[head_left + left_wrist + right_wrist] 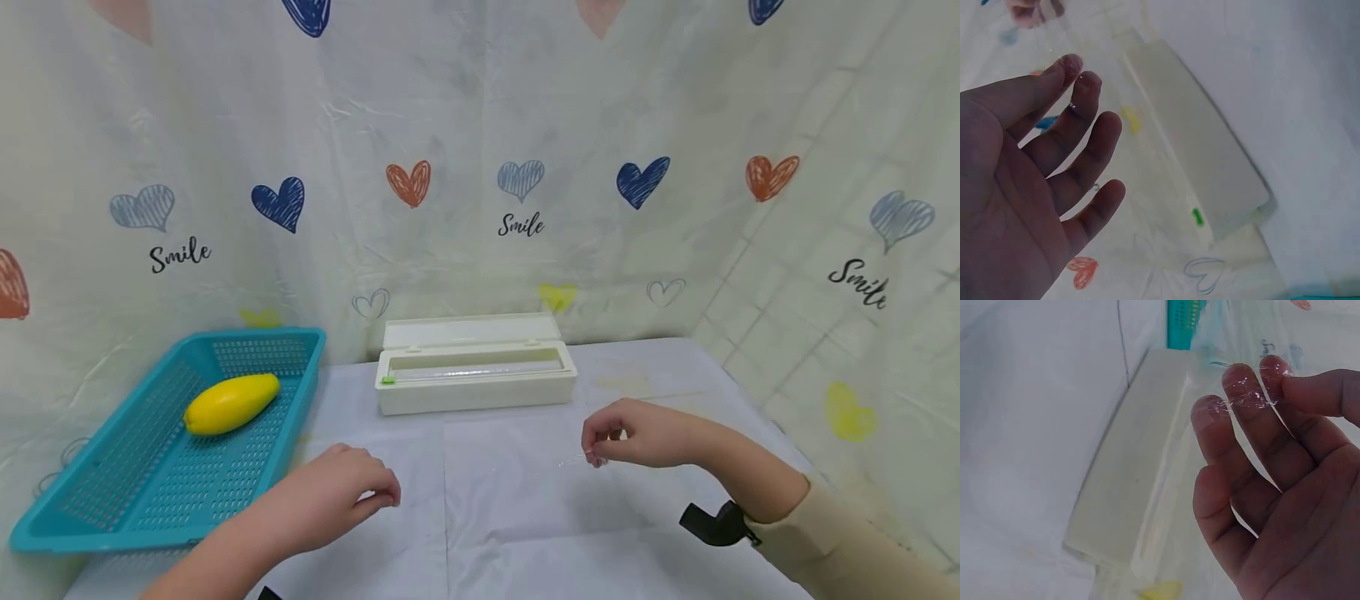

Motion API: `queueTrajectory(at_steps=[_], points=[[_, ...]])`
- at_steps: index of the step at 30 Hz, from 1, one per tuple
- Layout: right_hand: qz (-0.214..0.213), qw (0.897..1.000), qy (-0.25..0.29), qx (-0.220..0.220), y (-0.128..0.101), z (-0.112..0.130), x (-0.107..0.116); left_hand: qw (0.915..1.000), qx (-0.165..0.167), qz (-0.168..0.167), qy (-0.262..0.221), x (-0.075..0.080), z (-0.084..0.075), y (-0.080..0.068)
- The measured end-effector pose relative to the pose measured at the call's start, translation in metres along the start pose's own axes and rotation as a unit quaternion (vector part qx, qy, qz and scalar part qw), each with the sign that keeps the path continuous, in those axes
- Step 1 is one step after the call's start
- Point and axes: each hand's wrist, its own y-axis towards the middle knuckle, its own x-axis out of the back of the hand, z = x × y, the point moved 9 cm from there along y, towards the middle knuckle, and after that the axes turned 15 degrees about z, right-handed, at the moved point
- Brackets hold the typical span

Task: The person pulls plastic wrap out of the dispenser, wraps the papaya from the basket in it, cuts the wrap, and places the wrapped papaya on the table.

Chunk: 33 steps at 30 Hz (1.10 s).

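White table [525,517], heart-print backdrop [480,167].
Clear film [1244,400] stretched near-centre, pinched by left hand [341,492] and right hand [637,433]; dispenser [476,375] beyond; basket [150,450] far left.

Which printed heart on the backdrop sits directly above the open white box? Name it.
The small yellow heart, just above the white box's raised lid; the other hearts hang higher or off to the sides.

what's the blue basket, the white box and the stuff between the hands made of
Basket: looks like rigid teal plastic, its walls and floor perforated in a moulded grid. Box: seemingly matte off-white plastic with a hinged lid standing open. Film: thin clear cling wrap, probably; it glints and wrinkles across the right hand fingers.
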Motion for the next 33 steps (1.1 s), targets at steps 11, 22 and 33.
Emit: queueTrajectory(at_steps=[11, 22, 33], points=[[0.036, 0.997, -0.027, -0.066, 0.023, -0.040, -0.045, 0.9993, -0.001, 0.037, 0.011, -0.050, 0.010, 0.024], [0.046, 0.987, -0.106, -0.112, 0.039, -0.058, -0.066, 0.9974, -0.029, 0.009, 0.066, -0.070, 0.013, 0.044], [0.033, 0.989, -0.088, -0.112, 0.033, -0.059, -0.069, 0.9960, 0.055, 0.059, -0.038, -0.087, 0.026, 0.046]])
